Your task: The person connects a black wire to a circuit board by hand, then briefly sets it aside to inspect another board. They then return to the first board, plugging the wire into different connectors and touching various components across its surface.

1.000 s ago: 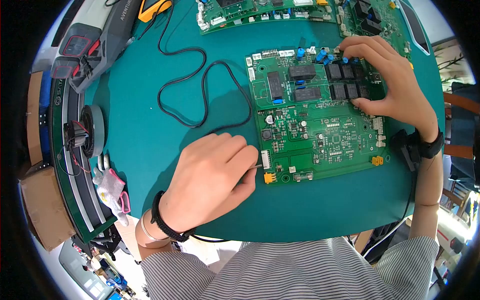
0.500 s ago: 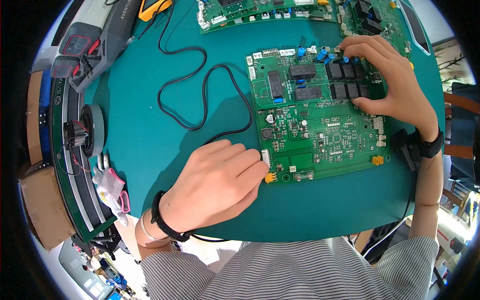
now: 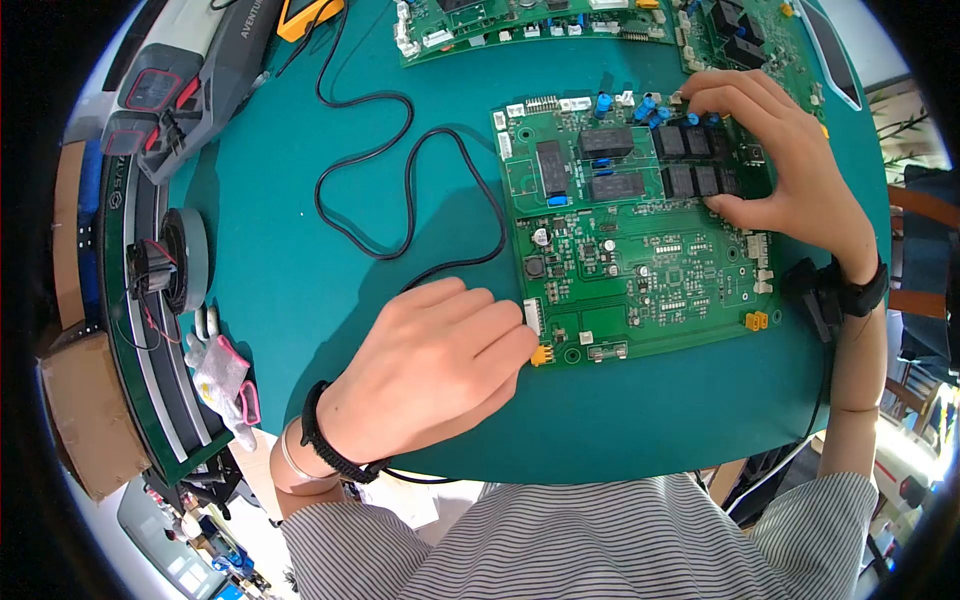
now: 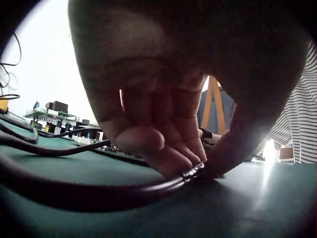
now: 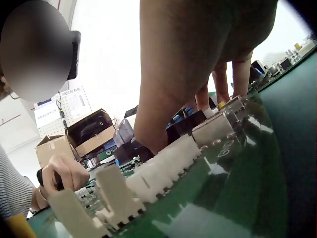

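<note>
My left hand [image 3: 440, 350] is at the near left corner of a green circuit board [image 3: 605, 292], beside a white connector [image 3: 533, 316] and a yellow connector [image 3: 542, 355]. In the left wrist view, its thumb and fingertips pinch the metal end [image 4: 192, 172] of a black cable [image 4: 99, 197], low over the table. The very tip is hidden by the fingers. My right hand [image 3: 795, 170] grips the board's far right part, thumb by the near side of the black relays [image 3: 690, 182] and fingers curved over toward the far edge. Blue capacitors [image 3: 645, 110] stand by those fingers.
More circuit boards [image 3: 540, 40] lie along the back of the green table mat [image 3: 270, 270]. The black cable winds across the mat's left half. At the left stand a reel [image 3: 185, 262], a glove [image 3: 222, 375] and a grey tool case [image 3: 215, 85]. A phone-like device [image 3: 830, 50] lies back right.
My left hand has moved slightly right, covering the thin tip that showed a second ago by the white connector. The cable shifted with it. My right hand has stayed in place.
</note>
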`<action>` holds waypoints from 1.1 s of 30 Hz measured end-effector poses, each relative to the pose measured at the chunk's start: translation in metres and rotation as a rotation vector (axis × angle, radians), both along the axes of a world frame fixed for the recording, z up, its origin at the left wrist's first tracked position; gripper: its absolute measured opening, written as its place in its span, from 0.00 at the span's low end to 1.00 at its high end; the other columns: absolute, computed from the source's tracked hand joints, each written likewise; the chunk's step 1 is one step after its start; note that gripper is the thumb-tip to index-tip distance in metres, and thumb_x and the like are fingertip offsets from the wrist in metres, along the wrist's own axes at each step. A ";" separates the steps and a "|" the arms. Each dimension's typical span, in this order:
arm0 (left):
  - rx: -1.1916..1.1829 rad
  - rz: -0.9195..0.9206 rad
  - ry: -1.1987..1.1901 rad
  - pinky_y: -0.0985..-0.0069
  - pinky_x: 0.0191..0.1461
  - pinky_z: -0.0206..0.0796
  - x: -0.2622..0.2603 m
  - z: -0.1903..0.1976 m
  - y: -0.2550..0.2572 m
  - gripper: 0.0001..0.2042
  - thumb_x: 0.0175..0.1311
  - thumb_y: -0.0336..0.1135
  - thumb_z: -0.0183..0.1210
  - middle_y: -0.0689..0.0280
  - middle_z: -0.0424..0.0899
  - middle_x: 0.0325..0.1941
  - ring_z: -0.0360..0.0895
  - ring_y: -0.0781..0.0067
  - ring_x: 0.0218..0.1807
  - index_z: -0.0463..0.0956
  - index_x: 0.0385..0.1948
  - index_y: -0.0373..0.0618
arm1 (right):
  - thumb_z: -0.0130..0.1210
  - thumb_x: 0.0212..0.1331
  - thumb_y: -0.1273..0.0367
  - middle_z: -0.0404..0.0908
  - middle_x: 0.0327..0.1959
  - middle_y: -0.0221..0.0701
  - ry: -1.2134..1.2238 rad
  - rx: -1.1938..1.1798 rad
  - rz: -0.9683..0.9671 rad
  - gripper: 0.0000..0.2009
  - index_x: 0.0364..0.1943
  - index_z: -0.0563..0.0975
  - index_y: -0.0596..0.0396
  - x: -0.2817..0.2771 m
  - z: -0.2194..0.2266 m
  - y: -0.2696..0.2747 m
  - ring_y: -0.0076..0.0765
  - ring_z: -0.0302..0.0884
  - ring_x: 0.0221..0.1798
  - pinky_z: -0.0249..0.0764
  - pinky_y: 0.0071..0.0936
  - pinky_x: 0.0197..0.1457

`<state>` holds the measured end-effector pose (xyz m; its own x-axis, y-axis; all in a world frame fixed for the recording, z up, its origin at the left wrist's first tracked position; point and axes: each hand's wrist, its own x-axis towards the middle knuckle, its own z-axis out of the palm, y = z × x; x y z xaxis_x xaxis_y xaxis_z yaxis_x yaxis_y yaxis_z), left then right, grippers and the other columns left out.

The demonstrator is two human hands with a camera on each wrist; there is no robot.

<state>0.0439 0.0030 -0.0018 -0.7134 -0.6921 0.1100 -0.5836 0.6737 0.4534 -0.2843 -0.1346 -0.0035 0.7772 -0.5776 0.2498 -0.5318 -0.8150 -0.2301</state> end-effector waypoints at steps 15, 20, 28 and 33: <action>-0.047 0.003 0.025 0.69 0.30 0.63 -0.001 0.001 0.000 0.11 0.44 0.23 0.70 0.68 0.76 0.26 0.74 0.66 0.27 0.75 0.24 0.45 | 0.71 0.42 0.65 0.79 0.61 0.29 0.001 -0.006 0.000 0.28 0.53 0.77 0.49 0.000 0.000 0.000 0.46 0.76 0.61 0.75 0.40 0.64; -0.048 0.003 0.024 0.69 0.30 0.63 -0.001 0.000 0.000 0.11 0.44 0.23 0.70 0.68 0.77 0.26 0.74 0.66 0.27 0.76 0.25 0.45 | 0.71 0.42 0.65 0.79 0.61 0.29 0.004 0.000 0.004 0.28 0.53 0.76 0.49 -0.001 0.000 -0.001 0.46 0.76 0.61 0.75 0.40 0.64; -0.061 0.015 -0.009 0.69 0.30 0.63 -0.002 0.000 0.001 0.10 0.44 0.24 0.70 0.68 0.77 0.27 0.75 0.67 0.27 0.76 0.25 0.45 | 0.70 0.39 0.63 0.80 0.62 0.33 0.028 0.011 -0.009 0.30 0.51 0.75 0.54 -0.003 -0.002 -0.002 0.47 0.76 0.63 0.73 0.41 0.68; -0.045 0.042 0.000 0.68 0.30 0.63 -0.002 0.000 0.002 0.11 0.44 0.25 0.71 0.68 0.76 0.26 0.75 0.66 0.28 0.76 0.25 0.45 | 0.71 0.41 0.64 0.79 0.61 0.30 0.006 -0.004 0.005 0.28 0.53 0.77 0.50 -0.001 -0.001 -0.001 0.46 0.76 0.62 0.75 0.40 0.65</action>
<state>0.0417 0.0047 -0.0015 -0.6841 -0.7154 0.1421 -0.6115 0.6688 0.4229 -0.2854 -0.1358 -0.0048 0.7813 -0.5732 0.2470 -0.5295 -0.8183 -0.2238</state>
